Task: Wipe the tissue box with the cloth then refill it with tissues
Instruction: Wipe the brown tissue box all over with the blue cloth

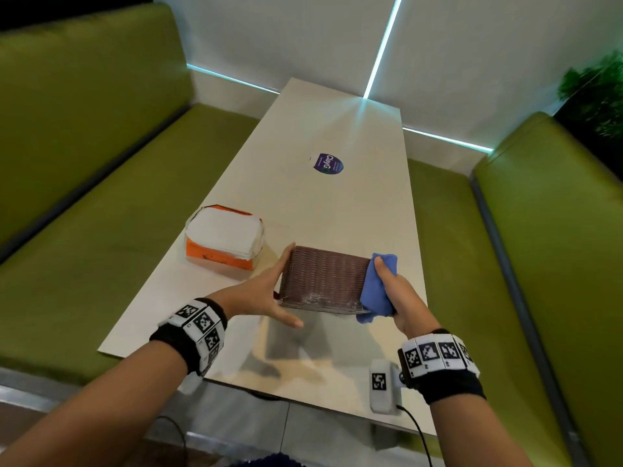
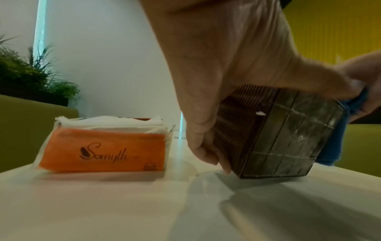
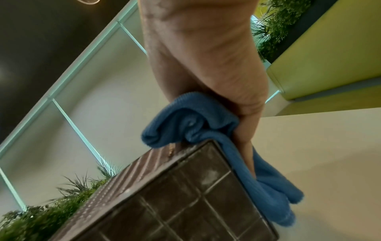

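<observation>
The brown woven tissue box (image 1: 323, 281) is tipped up over the table, its gridded underside (image 2: 288, 135) turned toward me. My left hand (image 1: 279, 286) grips its left end, fingers (image 2: 206, 151) wrapped down that side and the thumb across the near face. My right hand (image 1: 387, 284) clutches a bunched blue cloth (image 1: 376, 291) and presses it against the box's right end. In the right wrist view the cloth (image 3: 195, 120) drapes over the box's corner (image 3: 175, 195). An orange pack of white tissues (image 1: 224, 241) lies to the left, its top torn open.
The long white table (image 1: 337, 203) has a round purple sticker (image 1: 328, 163) at its middle. Green padded benches run along the left (image 1: 101, 230) and right (image 1: 556, 264) sides. A plant (image 1: 596, 92) stands at the back right.
</observation>
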`<action>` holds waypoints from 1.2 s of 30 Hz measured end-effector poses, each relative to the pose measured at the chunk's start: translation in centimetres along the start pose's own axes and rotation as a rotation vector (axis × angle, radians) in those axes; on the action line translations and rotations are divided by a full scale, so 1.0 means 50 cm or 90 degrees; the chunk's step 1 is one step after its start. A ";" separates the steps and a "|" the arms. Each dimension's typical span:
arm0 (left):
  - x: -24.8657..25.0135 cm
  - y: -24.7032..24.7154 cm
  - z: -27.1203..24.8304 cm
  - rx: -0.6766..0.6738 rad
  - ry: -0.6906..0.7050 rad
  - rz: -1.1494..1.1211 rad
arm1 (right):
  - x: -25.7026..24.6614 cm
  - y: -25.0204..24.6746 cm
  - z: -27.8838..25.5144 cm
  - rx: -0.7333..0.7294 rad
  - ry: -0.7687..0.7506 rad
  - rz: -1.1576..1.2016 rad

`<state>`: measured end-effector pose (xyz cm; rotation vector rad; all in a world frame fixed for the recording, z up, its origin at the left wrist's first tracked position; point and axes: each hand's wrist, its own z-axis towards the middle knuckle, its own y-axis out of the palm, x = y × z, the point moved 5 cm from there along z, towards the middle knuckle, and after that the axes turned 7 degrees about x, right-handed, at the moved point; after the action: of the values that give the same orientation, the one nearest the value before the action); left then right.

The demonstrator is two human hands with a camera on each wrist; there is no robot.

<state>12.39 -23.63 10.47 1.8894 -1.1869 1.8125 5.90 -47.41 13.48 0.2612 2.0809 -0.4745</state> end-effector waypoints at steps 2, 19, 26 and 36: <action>0.003 -0.008 0.005 0.026 0.014 0.001 | -0.011 0.002 0.001 -0.003 0.002 -0.014; -0.046 -0.019 0.026 0.161 0.006 -0.091 | -0.073 0.260 -0.117 0.050 -0.428 -0.617; -0.059 -0.024 0.040 0.165 -0.002 -0.098 | -0.042 0.104 -0.013 0.114 -0.393 -0.593; -0.069 -0.034 0.051 0.190 0.006 -0.054 | -0.055 0.258 -0.077 0.026 -0.538 -0.751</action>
<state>15.75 -23.02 7.36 2.0476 -0.8556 2.0419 9.13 -34.12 14.68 -1.0422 1.1856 -1.0745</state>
